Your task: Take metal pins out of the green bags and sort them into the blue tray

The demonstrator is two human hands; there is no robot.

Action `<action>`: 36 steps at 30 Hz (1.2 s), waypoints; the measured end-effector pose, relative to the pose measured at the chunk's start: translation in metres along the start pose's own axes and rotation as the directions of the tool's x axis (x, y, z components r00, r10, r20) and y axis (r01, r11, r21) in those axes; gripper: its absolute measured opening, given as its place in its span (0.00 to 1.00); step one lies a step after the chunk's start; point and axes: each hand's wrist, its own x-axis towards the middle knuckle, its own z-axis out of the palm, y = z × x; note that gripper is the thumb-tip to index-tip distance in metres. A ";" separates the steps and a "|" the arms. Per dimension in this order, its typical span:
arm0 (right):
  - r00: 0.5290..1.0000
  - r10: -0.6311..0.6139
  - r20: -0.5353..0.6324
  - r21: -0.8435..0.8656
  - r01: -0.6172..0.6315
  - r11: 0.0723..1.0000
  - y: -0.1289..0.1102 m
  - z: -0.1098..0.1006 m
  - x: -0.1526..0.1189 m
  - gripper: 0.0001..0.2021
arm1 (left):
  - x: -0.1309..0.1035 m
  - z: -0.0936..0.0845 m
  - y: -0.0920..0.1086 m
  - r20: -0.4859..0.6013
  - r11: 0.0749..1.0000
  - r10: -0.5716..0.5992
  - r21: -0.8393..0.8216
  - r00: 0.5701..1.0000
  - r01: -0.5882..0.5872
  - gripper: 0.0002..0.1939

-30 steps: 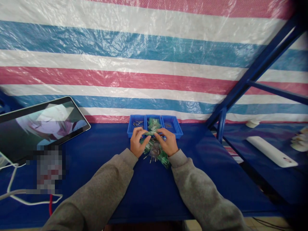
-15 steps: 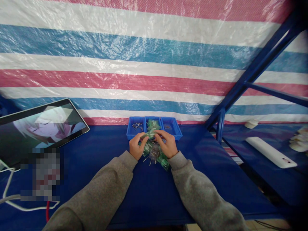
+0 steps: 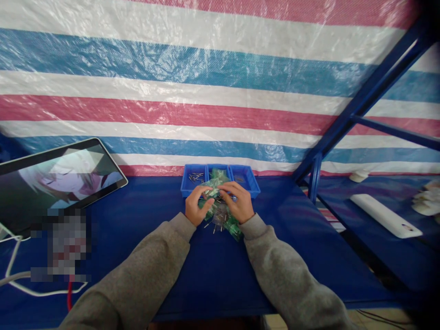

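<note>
A small green plastic bag is held up between my two hands, above a loose pile. My left hand has its index finger on the bag's left side, with the thumb lower and spread away from it. My right hand pinches the right side of the bag between thumb and index finger. Under the hands lie several green bags, a clear bag and thin metal pins. Behind them stands a blue three-compartment tray. Metal pins lie in its left compartment, green bags in the middle one.
A tablet showing a picture leans at the left, with a white cable and a blurred-out item before it. A blue metal frame rises at the right. Past it, a long white object lies on another blue surface. Striped sheeting hangs behind.
My left thumb has dropped away from the bag, widening its gap to the index finger. The right hand stays on the bag, slightly shifted. The view has tilted a little.
</note>
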 end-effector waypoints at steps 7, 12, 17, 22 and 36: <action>0.996 0.055 -0.068 0.027 -0.053 0.998 0.005 0.000 -0.002 0.14 | 0.003 0.000 0.004 0.034 0.999 0.051 -0.011 0.998 -0.051 0.22; 0.998 0.029 -0.061 -0.024 -0.030 0.999 0.006 0.001 -0.002 0.12 | 0.002 0.005 -0.005 -0.051 0.997 0.041 0.063 0.998 -0.037 0.16; 1.000 -0.007 -0.026 -0.050 0.006 0.999 0.003 0.001 -0.001 0.07 | 0.002 0.006 -0.008 -0.119 0.992 0.046 0.118 0.992 -0.032 0.07; 1.000 -0.020 -0.007 -0.042 0.019 0.999 -0.002 0.001 -0.001 0.10 | -0.001 0.006 -0.006 -0.088 0.990 -0.086 0.104 0.992 0.095 0.10; 0.992 -0.099 0.073 -0.059 0.103 0.993 0.001 0.002 -0.004 0.14 | -0.009 0.014 -0.017 -0.073 0.947 -0.258 -0.216 0.963 0.237 0.14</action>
